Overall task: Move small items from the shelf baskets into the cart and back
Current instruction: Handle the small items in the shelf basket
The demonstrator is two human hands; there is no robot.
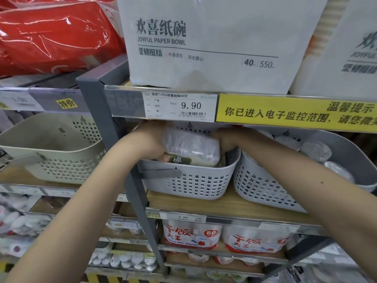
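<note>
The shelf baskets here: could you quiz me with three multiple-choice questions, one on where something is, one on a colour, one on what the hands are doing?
1. Where is the clear packet?
A. over the middle grey basket
B. in the beige basket
C. on the top shelf

2. What colour is the strip beside the 9.90 price tag?
A. blue
B. yellow
C. green

3. What is the left hand doing?
A. hanging idle
B. pointing at the tag
C. gripping the packet

Answers: 1 A, it sits above that basket's rim. 2 B, the notice strip is yellow. 3 C, its fingers curl round the packet's left end, with the right hand at the other end.
</note>
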